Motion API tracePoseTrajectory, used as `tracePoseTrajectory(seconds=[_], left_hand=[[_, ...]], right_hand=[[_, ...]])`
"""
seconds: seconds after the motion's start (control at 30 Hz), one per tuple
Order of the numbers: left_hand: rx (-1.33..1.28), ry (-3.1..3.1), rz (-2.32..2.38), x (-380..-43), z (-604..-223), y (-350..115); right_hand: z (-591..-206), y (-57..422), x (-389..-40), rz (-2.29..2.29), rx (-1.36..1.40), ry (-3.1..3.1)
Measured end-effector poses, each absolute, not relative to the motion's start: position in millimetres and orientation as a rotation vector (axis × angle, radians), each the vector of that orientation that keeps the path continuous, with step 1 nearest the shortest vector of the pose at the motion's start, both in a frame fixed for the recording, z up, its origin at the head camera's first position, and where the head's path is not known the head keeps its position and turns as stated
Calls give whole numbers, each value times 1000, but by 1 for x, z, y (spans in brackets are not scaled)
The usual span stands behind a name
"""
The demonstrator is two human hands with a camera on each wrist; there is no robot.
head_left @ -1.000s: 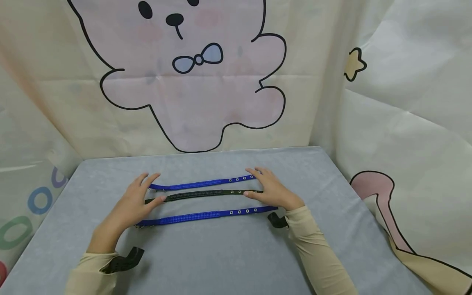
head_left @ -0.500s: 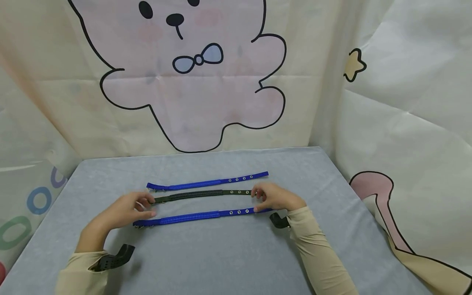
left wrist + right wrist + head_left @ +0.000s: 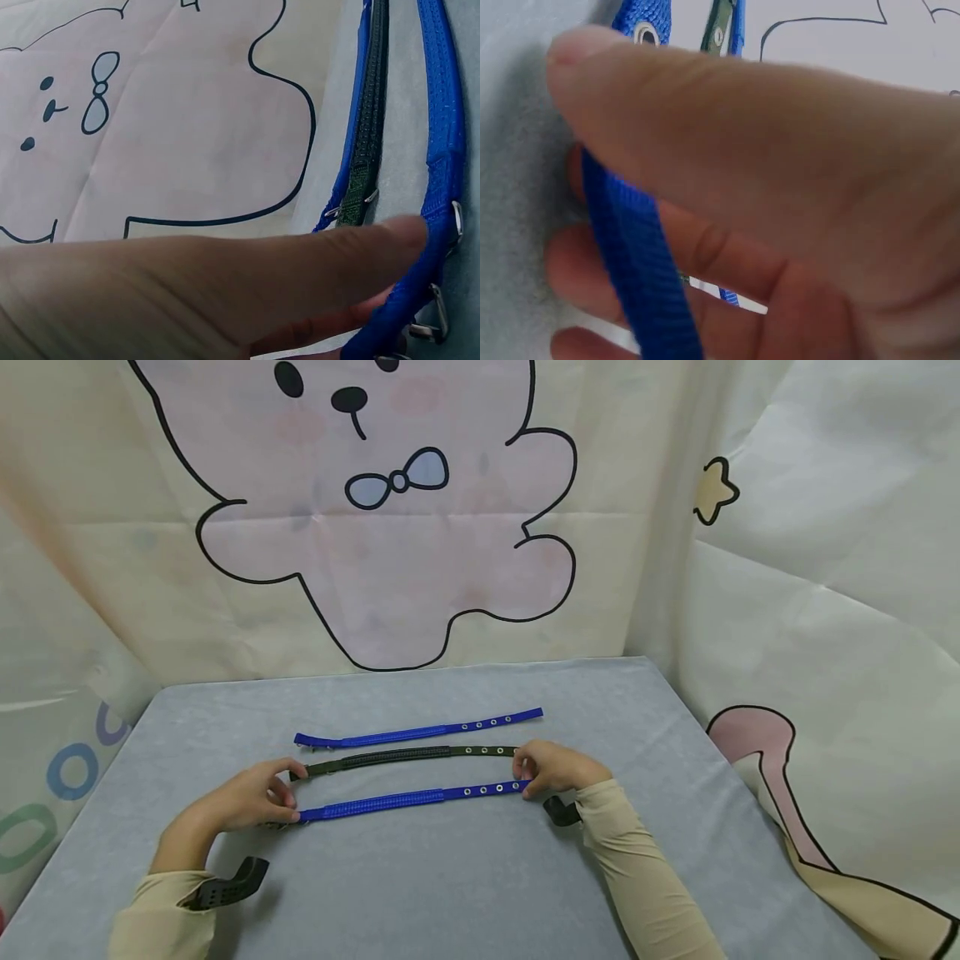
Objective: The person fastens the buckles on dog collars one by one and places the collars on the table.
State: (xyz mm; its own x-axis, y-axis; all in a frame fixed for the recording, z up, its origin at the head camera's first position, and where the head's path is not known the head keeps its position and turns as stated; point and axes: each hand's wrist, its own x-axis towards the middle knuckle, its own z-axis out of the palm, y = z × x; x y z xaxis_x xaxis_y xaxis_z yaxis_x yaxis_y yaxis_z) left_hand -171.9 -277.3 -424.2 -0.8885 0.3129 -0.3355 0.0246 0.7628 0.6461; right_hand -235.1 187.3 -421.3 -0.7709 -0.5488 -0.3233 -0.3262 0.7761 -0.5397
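Three pet collars lie side by side, running left to right in the head view. The nearest is a blue collar (image 3: pixel 390 803). My left hand (image 3: pixel 240 800) pinches its buckle end, thumb across the strap just beside a metal ring (image 3: pixel 457 223) and a metal buckle (image 3: pixel 439 311). At the eyelet end, my right hand (image 3: pixel 561 767) grips the same collar; in the right wrist view the thumb (image 3: pixel 705 120) crosses over the strap and the fingers sit behind it. Beyond it lie a dark green collar (image 3: pixel 397 756) and a second blue collar (image 3: pixel 412 732).
The collars lie on a table with a grey-blue cloth (image 3: pixel 420 885). Behind it hangs a curtain (image 3: pixel 420 560) with a cartoon bear, and more printed curtain (image 3: pixel 817 610) encloses the right side. A dark wrist camera (image 3: pixel 232 885) sticks out from the left sleeve.
Both hands have left the two farther collars and come back toward the nearest blue collar. Their spread fingers have closed in, and each hand now holds one end of it.
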Motion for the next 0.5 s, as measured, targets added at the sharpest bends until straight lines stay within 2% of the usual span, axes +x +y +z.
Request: tracePoseTrajectory(seconds=[0.5], left_hand=[[359,2522,877,-173,-429,-281]], right_hand=[[-422,200,-246,-793,-783,2470]])
